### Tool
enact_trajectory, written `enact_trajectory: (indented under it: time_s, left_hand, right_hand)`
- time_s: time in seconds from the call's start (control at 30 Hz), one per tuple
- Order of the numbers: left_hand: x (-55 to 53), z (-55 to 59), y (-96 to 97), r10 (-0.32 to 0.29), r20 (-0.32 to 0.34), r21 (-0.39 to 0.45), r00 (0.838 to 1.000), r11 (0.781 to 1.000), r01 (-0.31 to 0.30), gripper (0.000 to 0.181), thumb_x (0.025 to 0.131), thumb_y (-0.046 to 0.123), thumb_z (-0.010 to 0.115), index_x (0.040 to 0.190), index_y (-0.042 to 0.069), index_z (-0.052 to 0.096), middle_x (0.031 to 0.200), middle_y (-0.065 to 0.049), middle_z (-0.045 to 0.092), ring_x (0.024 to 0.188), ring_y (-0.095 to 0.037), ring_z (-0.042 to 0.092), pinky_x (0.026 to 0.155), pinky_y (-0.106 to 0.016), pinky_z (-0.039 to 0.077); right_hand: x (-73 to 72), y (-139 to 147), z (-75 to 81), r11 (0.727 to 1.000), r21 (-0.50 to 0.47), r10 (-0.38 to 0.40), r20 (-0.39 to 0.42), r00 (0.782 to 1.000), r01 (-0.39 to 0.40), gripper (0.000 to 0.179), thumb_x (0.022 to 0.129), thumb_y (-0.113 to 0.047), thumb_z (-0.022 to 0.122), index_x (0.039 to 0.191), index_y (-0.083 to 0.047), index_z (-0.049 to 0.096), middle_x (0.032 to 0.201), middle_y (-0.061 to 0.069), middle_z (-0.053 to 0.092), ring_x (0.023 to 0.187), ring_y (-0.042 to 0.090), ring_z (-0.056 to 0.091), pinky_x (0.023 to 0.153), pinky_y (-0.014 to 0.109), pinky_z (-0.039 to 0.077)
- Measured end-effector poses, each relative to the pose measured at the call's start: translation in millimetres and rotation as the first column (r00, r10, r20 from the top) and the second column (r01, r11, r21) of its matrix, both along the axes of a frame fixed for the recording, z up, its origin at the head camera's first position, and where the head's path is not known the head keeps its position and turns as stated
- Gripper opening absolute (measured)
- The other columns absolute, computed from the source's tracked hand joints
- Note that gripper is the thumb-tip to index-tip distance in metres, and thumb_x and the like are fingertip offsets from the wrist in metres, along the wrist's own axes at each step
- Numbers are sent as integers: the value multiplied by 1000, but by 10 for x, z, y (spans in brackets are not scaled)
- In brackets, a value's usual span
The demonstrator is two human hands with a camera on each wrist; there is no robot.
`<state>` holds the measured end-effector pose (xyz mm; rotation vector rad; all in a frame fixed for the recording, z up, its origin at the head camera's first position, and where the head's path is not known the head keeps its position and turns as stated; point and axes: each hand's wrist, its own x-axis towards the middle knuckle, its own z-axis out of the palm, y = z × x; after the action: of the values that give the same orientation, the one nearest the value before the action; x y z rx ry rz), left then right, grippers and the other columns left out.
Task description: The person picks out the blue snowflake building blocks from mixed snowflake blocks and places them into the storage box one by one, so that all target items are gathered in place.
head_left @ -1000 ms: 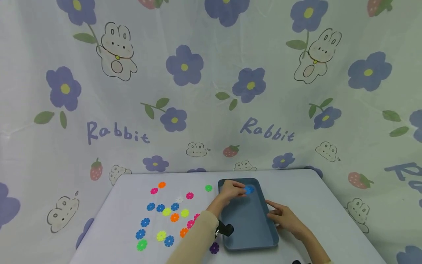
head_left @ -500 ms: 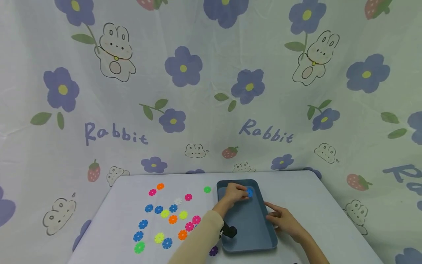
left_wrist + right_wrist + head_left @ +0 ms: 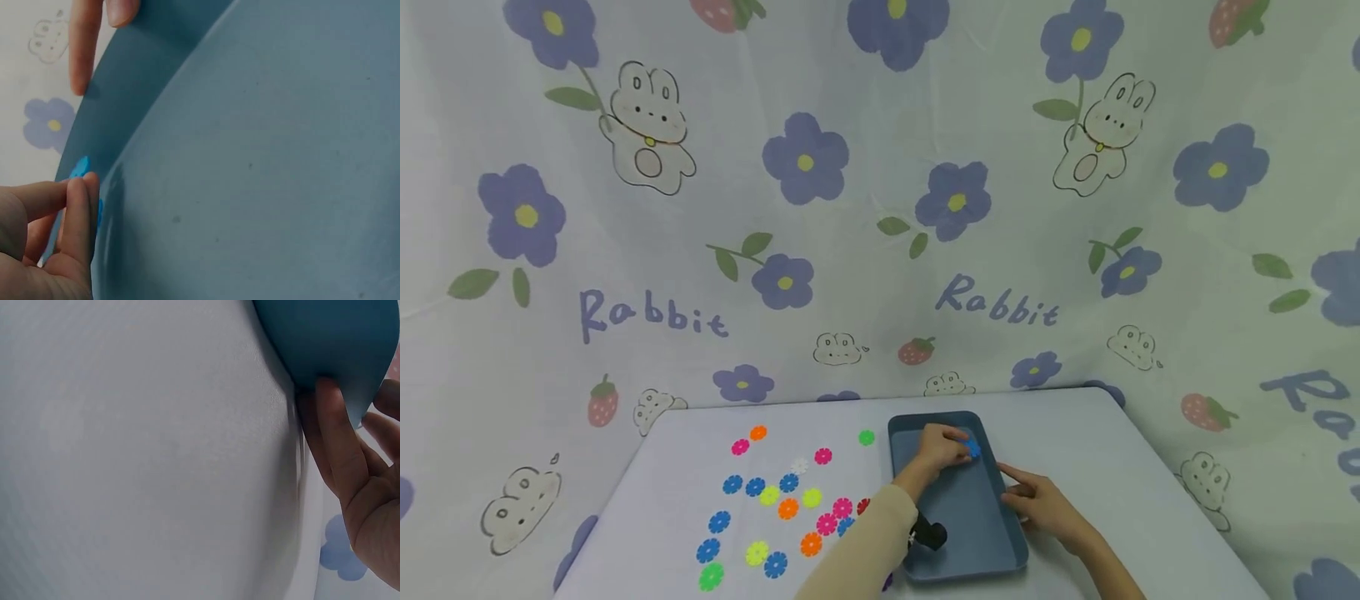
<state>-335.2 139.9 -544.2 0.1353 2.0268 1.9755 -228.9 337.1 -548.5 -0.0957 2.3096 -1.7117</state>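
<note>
In the head view my left hand [image 3: 942, 448] reaches over the far part of a grey-blue tray [image 3: 966, 517]. Its thumb and fingers pinch a small blue snowflake disc [image 3: 973, 448] near the right wall. The left wrist view shows this blue disc [image 3: 81, 167] partly hidden behind the fingertips. My right hand [image 3: 1047, 506] is at the tray's right edge, with thumb and fingers at the rim. Fingers [image 3: 334, 419] press against the tray's outer wall [image 3: 331, 344] in the right wrist view.
Several snowflake discs in blue, yellow, orange, pink, green and white lie left of the tray, among them a green disc [image 3: 867, 437] and an orange disc [image 3: 787, 508]. My left sleeve [image 3: 865, 546] covers part of them. A printed cloth [image 3: 880, 200] hangs behind the white table [image 3: 1075, 425].
My left hand has shifted a little right across the tray with the blue disc, which now stands more tilted. My right hand stays at the tray's edge. The head view has shifted slightly.
</note>
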Motion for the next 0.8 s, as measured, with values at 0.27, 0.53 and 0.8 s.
enact_trajectory:
  time_s: [0.27,0.53,0.8]
  left_hand:
    - [-11,-83,-29,19,8,-11,1000,1000,-19,18,82,-16,66,99,-14,68,95,-17,65,80,-29,71,68,-29,59]
    - [-6,-97,-47,13,8,-9,1000,1000,-13,17,80,-15,69,97,-13,70,94,-16,66,78,-27,71,67,-28,59]
    - [-73,-163,-29,29,-29,-71,999,997,-31,10,80,-12,71,90,-10,73,86,-10,66,68,-18,70,62,-26,58]
  right_hand:
    - [-12,-4,-1,1000,20,-5,-22,1000,6,60,95,-16,63,148,-4,37,112,19,65,92,28,66,67,43,59]
    - [2,-11,7,999,43,-28,-21,999,29,59,95,-13,62,148,-4,38,109,18,65,90,28,67,66,43,59]
    - [-21,-22,5,999,41,-18,-16,1000,19,59,95,-12,62,148,-4,38,105,15,66,89,27,66,66,43,59]
